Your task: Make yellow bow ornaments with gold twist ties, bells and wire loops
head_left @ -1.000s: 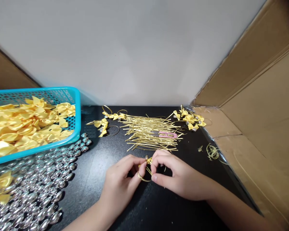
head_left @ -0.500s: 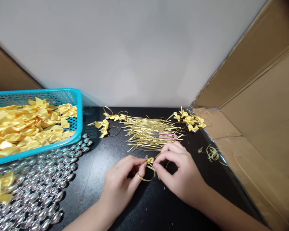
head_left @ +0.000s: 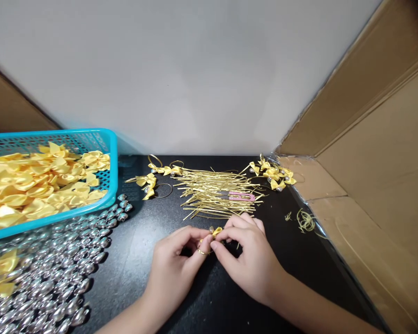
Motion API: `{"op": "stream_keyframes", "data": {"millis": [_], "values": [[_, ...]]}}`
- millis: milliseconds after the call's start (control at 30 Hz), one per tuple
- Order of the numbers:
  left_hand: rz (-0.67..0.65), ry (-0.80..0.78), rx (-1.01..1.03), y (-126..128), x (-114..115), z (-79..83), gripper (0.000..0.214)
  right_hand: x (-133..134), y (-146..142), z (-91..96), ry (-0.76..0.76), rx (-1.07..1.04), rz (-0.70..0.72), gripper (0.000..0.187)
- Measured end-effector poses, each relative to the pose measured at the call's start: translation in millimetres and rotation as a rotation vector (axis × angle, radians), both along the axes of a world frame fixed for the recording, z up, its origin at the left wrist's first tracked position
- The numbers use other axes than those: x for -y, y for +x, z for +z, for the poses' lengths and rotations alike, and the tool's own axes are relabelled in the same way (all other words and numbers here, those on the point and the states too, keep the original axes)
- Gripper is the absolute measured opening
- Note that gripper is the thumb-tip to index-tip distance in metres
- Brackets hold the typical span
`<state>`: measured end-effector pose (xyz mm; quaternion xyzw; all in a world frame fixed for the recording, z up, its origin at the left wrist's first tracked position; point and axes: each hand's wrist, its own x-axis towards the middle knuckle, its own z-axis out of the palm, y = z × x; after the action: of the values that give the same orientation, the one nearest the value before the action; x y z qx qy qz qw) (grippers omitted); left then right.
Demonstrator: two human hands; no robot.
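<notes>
We pinch a small yellow bow [head_left: 216, 230] with its gold wire loop between our left hand [head_left: 174, 266] and right hand [head_left: 252, 266], both grasping it, just in front of the pile of gold wires [head_left: 212, 191]. A blue basket [head_left: 112, 162] sits well left of that pile.

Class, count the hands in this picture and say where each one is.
2. The left hand and the right hand meet at the front middle of the black table, both pinching a small yellow bow on a gold loop. No others show.
</notes>
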<state>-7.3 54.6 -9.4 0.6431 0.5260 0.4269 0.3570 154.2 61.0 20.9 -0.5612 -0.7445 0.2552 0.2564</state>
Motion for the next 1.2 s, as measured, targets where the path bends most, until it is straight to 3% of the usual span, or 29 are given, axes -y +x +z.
{"op": "stream_keyframes", "data": {"millis": [233, 533, 667, 900, 1033, 1200], "values": [[-0.002, 0.007, -0.001, 0, 1, -0.5, 0.010, -4, -2, -3.2, -0.084, -0.048, -0.026, 0.020], [-0.014, 0.056, -0.020, 0, 2, 0.0, 0.010, -8, 1, -5.3, -0.196, -0.331, -0.005, 0.016], [-0.019, 0.049, -0.035, -1, 1, 0.0, 0.012, -12, 5, 2.2, -0.312, -0.453, 0.083, 0.022], [-0.058, 0.095, -0.071, -1, -3, 0.1, 0.015, -18, 19, 25.3, -0.471, -0.474, 0.274, 0.020], [-0.098, 0.153, -0.117, 0, -2, 0.9, 0.016, -19, 20, 24.5, -0.536, -0.491, 0.217, 0.015], [-0.140, 0.188, -0.153, 0, 0, 1.4, 0.016, -17, 18, 18.1, -0.498, -0.474, 0.148, 0.014]]}}
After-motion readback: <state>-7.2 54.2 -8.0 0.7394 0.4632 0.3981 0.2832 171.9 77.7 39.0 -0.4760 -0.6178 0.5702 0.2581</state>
